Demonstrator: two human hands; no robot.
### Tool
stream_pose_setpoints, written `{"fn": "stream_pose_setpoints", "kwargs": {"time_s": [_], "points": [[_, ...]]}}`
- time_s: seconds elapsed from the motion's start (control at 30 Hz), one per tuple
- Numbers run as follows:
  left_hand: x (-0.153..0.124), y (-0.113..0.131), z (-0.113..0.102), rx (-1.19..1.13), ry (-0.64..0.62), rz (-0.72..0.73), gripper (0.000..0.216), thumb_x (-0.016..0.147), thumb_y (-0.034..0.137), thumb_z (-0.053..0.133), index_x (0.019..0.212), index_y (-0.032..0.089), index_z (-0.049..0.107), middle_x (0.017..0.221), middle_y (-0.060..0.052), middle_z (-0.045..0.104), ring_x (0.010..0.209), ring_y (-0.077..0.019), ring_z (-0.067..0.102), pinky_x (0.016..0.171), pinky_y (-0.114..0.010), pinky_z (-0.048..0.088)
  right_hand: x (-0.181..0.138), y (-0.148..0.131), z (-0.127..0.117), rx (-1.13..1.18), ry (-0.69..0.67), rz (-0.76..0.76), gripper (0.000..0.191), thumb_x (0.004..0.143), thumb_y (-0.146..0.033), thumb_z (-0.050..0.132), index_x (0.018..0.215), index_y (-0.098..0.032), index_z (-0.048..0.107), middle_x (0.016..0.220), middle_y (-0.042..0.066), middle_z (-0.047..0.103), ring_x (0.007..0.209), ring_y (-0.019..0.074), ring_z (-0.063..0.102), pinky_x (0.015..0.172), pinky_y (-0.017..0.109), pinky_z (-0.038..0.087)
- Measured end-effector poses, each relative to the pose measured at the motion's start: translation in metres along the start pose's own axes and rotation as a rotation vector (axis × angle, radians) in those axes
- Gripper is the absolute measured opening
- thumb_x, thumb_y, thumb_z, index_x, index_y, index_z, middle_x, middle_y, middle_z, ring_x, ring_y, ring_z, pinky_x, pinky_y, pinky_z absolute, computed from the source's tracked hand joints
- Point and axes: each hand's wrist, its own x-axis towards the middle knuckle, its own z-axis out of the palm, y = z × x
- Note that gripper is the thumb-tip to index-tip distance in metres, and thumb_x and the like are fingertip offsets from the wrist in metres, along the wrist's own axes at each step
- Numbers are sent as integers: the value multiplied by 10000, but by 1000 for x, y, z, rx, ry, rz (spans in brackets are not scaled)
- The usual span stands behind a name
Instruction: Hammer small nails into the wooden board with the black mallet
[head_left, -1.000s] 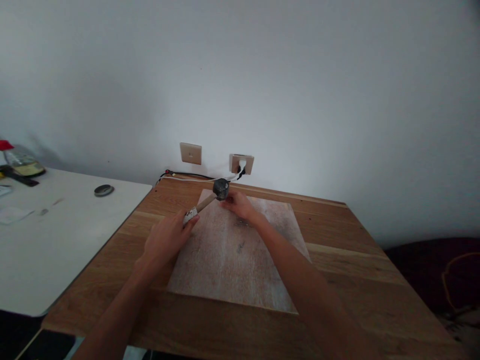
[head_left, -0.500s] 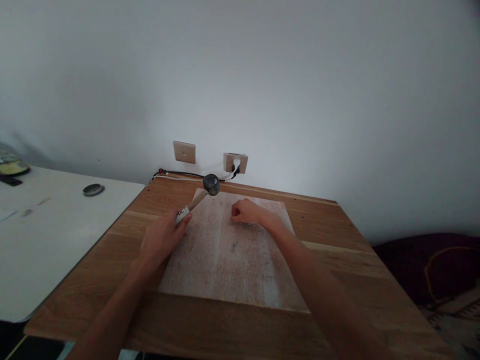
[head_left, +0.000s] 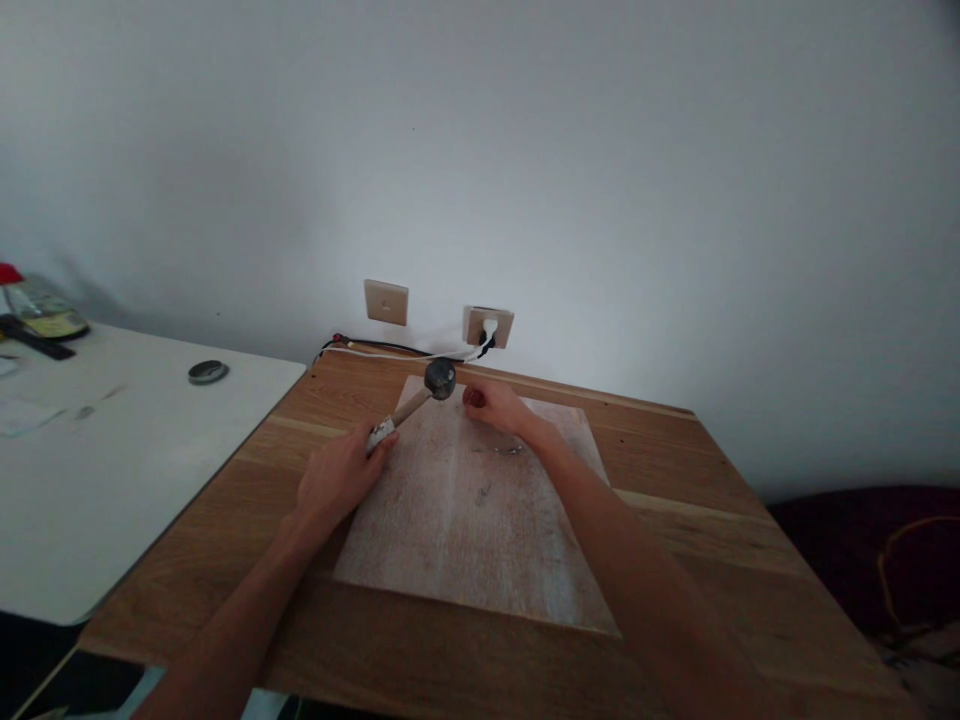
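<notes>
My left hand [head_left: 341,480] is wrapped round the handle of a hammer [head_left: 412,405], which has a dark rounded head and a light wooden shaft with a white patch near my fingers. The hammer's head is raised over the far left part of a pale, worn wooden board [head_left: 450,530]. Near the board's far edge, just right of the hammer head, my right hand [head_left: 495,405] is closed in a pinch; whatever is between its fingertips is too small to make out. Thin metallic pieces, perhaps nails [head_left: 506,450], lie on the board below my right wrist. A small dark mark [head_left: 482,493] shows nearer the middle.
The board rests on a brown wooden table [head_left: 697,540] against a wall with two socket plates [head_left: 387,302]. Cables [head_left: 390,350] run along the table's back edge. On the white table [head_left: 150,480] at left are a round dark lid [head_left: 208,372] and a red-capped bottle [head_left: 45,310].
My right hand has moved towards the board's far edge, uncovering the thin metallic pieces. The hammer stays in my left hand. The view has turned slightly left.
</notes>
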Motion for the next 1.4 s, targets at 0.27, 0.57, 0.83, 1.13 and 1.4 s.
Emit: {"fn": "stream_pose_setpoints", "kwargs": {"time_s": [0.27, 0.57, 0.83, 1.13, 1.4], "points": [[-2, 0, -2, 7, -4, 16, 534, 1023, 578, 319, 1172, 191, 655, 1012, -163, 760, 944, -337, 730, 743, -366, 491, 10, -9, 4, -65, -11, -72, 194, 983, -324, 687, 1059, -146, 708, 1056, 48, 738, 962, 200, 714, 896, 422, 585], [-2, 0, -2, 10, -5, 20, 537, 1029, 583, 308, 1148, 188, 653, 1000, -159, 762, 944, -353, 733, 730, -376, 489, 15, -11, 9, -103, -8, -50, 249, 996, -363, 667, 1127, -153, 686, 1116, 61, 718, 979, 206, 706, 880, 422, 594], [-3, 3, 2, -15, 9, 34, 513, 1023, 586, 343, 1188, 210, 650, 1000, -138, 770, 949, -337, 736, 753, -370, 496, 15, -8, 13, -88, 12, 19, 258, 992, -371, 671, 1129, -152, 683, 1103, 52, 713, 942, 201, 705, 838, 398, 601], [3, 15, -10, 36, -23, 99, 522, 1024, 600, 326, 1135, 214, 660, 975, -131, 763, 927, -337, 732, 726, -362, 487, -4, -8, -5, -55, 55, 71, 227, 901, -329, 731, 988, -120, 742, 907, 89, 764, 810, 201, 685, 686, 267, 435], [8, 9, -4, 0, 15, 92, 524, 1016, 608, 329, 1134, 218, 659, 984, -125, 760, 929, -325, 726, 715, -350, 474, -45, -17, -12, 11, -177, -70, 72, 726, -123, 769, 778, -173, 764, 769, 35, 750, 687, 164, 645, 622, 238, 413]]}}
